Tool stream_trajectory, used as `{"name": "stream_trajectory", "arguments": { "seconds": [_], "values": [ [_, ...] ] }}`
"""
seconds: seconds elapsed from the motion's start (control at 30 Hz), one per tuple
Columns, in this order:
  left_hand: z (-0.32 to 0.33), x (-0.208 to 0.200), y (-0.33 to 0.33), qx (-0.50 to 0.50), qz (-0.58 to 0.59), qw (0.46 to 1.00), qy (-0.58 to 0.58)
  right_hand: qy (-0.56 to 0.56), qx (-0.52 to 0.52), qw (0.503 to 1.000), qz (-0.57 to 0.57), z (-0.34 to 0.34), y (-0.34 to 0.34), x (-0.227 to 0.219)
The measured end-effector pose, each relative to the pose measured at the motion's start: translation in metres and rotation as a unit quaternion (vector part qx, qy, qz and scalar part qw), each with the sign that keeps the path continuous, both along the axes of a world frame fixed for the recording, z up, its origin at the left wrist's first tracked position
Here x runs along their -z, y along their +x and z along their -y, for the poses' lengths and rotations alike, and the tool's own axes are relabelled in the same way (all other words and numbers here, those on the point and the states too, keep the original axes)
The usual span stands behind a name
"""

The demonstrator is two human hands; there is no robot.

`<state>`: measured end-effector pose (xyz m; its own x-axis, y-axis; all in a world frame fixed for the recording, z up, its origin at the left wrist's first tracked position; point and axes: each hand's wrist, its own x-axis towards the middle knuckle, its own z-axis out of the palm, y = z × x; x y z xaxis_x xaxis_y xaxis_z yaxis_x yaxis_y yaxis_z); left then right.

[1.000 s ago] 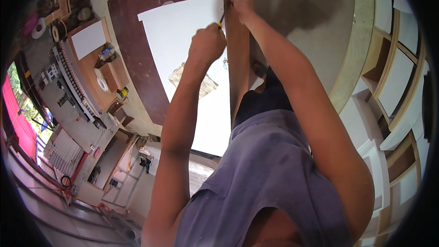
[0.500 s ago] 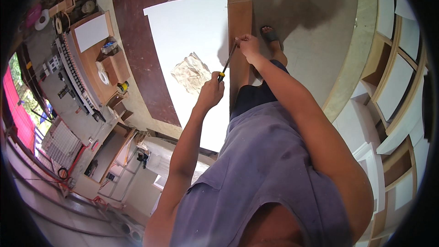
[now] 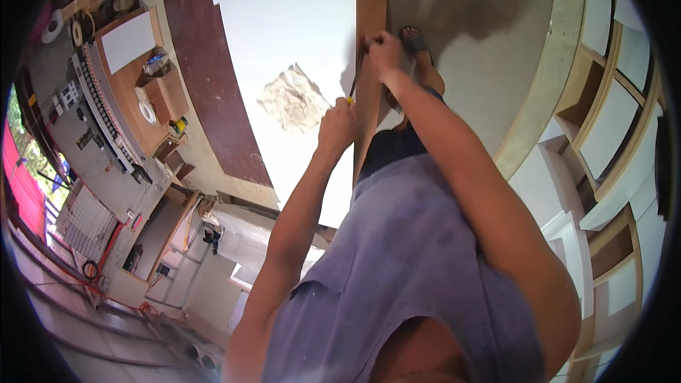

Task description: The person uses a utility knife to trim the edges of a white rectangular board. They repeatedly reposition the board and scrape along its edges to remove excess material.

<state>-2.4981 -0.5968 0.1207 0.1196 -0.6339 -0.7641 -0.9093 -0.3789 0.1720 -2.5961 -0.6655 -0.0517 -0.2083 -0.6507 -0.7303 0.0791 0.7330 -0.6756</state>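
Note:
My left hand [image 3: 338, 128] is closed round the yellow handle [image 3: 349, 100] of a long, slim tool that looks like a file. Its thin dark shaft [image 3: 353, 84] runs away from me along the right edge of a large white panel [image 3: 291, 25]. At the far end of the shaft, my right hand [image 3: 384, 57] has its fingers pinched together, over the panel's brown side [image 3: 371, 10]. The fingertips and the tool's tip are blurred. Crumpled brownish paper [image 3: 292, 99] lies on the white face, left of my left hand.
Beneath the panel is a dark red-brown board [image 3: 206, 64]. To the left, a wooden tray [image 3: 167, 96] holds a tape roll [image 3: 144, 105]. Unfinished white-and-wood cabinets [image 3: 606, 135] line the right side. My sandalled foot [image 3: 415, 39] is right of the panel.
The view has shifted slightly. My left hand has moved right, closer to the panel's edge, and covers more of the handle. My right hand stays at the tool's far end.

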Motion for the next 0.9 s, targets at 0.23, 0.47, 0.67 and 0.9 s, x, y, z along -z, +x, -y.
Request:
{"name": "stream_trajectory", "arguments": {
  "seconds": [0.23, 0.47, 0.67, 0.9],
  "values": [
    [0.004, -0.023, 0.010, -0.008, -0.030, 0.999, -0.023, 0.010, -0.030, 0.999, 0.014, 0.011, -0.005, -0.028],
    [-0.026, 0.016, 0.007, 0.007, 0.004, 1.000, -0.005, 0.022, -0.039, 0.998, -0.047, -0.021, 0.006, 0.036],
    [-0.038, -0.027, 0.019, -0.022, -0.019, 1.000, 0.005, -0.039, -0.051, 0.997, -0.042, -0.038, 0.009, -0.013],
    [-0.061, 0.001, 0.017, 0.003, 0.005, 1.000, -0.008, -0.003, -0.032, 0.999, -0.027, -0.052, 0.011, 0.002]
  ]
}}
